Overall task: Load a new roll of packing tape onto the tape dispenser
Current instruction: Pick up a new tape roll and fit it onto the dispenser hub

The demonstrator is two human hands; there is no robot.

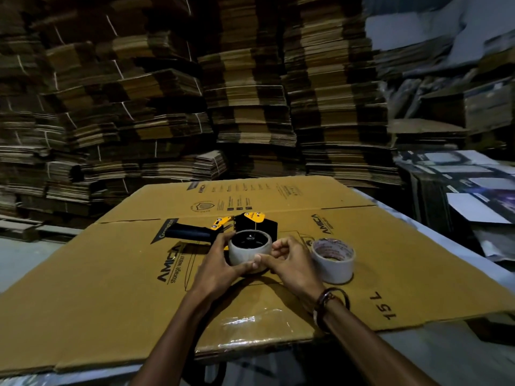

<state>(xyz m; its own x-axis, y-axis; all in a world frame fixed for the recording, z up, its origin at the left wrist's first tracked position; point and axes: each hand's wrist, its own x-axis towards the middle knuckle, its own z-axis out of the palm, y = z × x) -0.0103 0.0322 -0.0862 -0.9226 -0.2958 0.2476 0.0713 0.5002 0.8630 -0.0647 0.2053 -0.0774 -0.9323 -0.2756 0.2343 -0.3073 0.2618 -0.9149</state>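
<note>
Here 2 hands, left hand and right hand, grip 1 roll; 1 spare roll beside.

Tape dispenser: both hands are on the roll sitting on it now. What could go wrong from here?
The tape dispenser lies unheld on the flattened carton, so pushing the roll may slide it. The right hand seems to pick at the roll's side; the tape end may be hard to find in this dim light. The spare roll beside that hand could get knocked.

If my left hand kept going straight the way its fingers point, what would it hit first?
Probably nothing new: the left hand already holds the tape roll on the tape dispenser.
</note>
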